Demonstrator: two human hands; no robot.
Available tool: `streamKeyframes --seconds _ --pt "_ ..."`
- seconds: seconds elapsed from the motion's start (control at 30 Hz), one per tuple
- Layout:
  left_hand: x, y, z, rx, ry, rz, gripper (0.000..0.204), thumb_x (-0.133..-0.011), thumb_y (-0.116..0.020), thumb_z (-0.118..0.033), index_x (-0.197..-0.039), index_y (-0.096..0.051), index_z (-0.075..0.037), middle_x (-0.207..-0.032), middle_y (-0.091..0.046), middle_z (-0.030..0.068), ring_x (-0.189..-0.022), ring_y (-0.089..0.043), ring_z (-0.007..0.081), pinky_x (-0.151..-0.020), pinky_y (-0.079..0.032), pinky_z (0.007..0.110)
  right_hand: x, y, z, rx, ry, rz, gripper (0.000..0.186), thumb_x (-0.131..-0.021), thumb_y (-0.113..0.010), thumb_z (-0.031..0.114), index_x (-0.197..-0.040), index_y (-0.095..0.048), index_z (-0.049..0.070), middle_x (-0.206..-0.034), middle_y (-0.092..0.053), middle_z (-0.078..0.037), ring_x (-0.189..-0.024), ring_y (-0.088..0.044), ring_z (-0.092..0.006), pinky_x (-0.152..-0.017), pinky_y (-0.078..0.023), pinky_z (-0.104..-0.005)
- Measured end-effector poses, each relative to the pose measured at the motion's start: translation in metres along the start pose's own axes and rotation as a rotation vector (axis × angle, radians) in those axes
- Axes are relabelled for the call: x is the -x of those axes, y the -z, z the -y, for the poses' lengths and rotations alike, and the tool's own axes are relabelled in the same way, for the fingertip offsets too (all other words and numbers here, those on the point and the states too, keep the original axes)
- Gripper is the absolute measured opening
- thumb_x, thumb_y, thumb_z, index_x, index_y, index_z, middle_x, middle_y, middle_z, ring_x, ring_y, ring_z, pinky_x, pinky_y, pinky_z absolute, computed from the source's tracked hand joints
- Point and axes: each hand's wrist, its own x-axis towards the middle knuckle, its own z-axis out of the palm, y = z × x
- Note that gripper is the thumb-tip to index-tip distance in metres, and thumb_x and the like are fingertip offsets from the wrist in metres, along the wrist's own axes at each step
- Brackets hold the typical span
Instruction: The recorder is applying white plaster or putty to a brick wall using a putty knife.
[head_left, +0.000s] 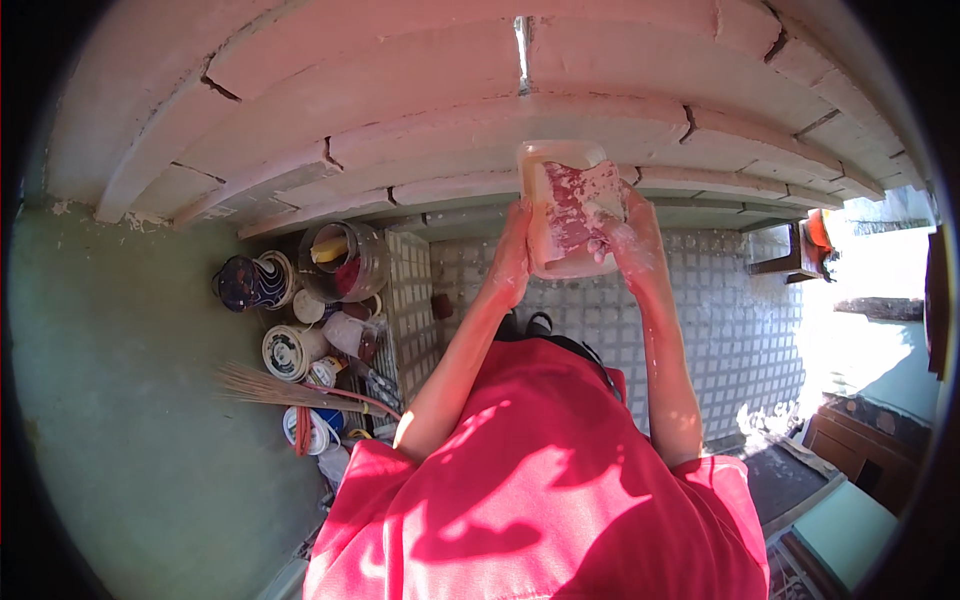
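In front of me, before the pinkish wall, my left hand point(513, 252) grips the left side of a pale, see-through plastic tub point(570, 268). A flat red piece point(573, 205), smeared with white paste and curved along its top edge, lies across the tub's opening. My right hand point(634, 238) is closed on the right side of this red piece, with fingertips bent over its lower right corner. Whitish smears mark both hands and the right forearm. What lies inside the tub is mostly hidden behind the red piece.
Cracked pinkish ledges point(450, 130) span the space ahead. At left stand a clear bucket point(370, 262), a lidded paint pail point(288, 352), other containers and a stick broom point(265, 388). Checkered floor tiles point(690, 310) lie below. A small wooden stool point(790, 255) stands far right.
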Motion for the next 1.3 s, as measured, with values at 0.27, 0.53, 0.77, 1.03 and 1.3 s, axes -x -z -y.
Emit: streamKeyframes --seconds 0.27,0.53,0.77,1.03,1.3 --pt "-0.002 0.006 -0.009 -0.054 0.082 0.089 0.061 -0.098 -0.031 -0.05 -0.14 -0.033 -0.006 -0.135 -0.046 0.0055 -0.124 -0.044 0.0158 -0.105 -0.033 0.034 0.008 -0.007 0.005 -0.096 -0.048 0.02 0.036 -0.08 -0.054 0.001 -0.115 -0.053 -0.006 -0.079 -0.061 -0.006 -0.052 -0.053 -0.0099 -0.044 -0.04 -0.0238" --pt "0.0 -0.003 -0.006 -0.111 0.13 0.137 0.051 -0.098 -0.033 -0.052 -0.127 -0.036 -0.011 -0.124 -0.048 0.0047 -0.114 -0.048 0.0143 -0.093 -0.042 0.034 0.012 0.012 -0.009 -0.248 -0.164 0.029 0.034 -0.081 -0.056 0.004 -0.112 -0.051 -0.006 -0.083 -0.061 -0.008 -0.054 -0.055 -0.0119 -0.044 -0.04 -0.0233" --pt "-0.011 -0.028 0.007 -0.099 0.13 0.084 0.059 -0.096 -0.033 -0.056 -0.136 -0.032 -0.013 -0.128 -0.047 0.003 -0.114 -0.048 0.0122 -0.092 -0.042 0.031 -0.004 0.059 -0.006 -0.357 -0.16 0.055 0.036 -0.083 -0.058 0.007 -0.116 -0.05 -0.003 -0.08 -0.061 -0.007 -0.054 -0.054 -0.0123 -0.043 -0.039 -0.0237" --pt "-0.019 -0.076 0.011 0.034 0.055 0.02 0.07 -0.094 -0.038 -0.056 -0.144 -0.028 -0.007 -0.144 -0.037 0.0048 -0.13 -0.039 0.0171 -0.106 -0.034 0.036 0.005 0.107 0.032 -0.518 0.029 0.036 0.038 -0.086 -0.057 0.011 -0.12 -0.046 0.001 -0.088 -0.06 -0.006 -0.053 -0.052 -0.0113 -0.041 -0.036 -0.0224" --pt "-0.034 -0.101 0.008 0.071 0.052 0.107 0.069 -0.093 -0.041 -0.056 -0.142 -0.032 -0.007 -0.138 -0.045 0.0065 -0.125 -0.046 0.0185 -0.1 -0.042 0.036 -0.007 0.127 0.116 -0.51 0.262 0.003 0.038 -0.084 -0.06 0.013 -0.119 -0.046 0.004 -0.085 -0.059 -0.006 -0.053 -0.054 -0.0136 -0.036 -0.035 -0.0234"
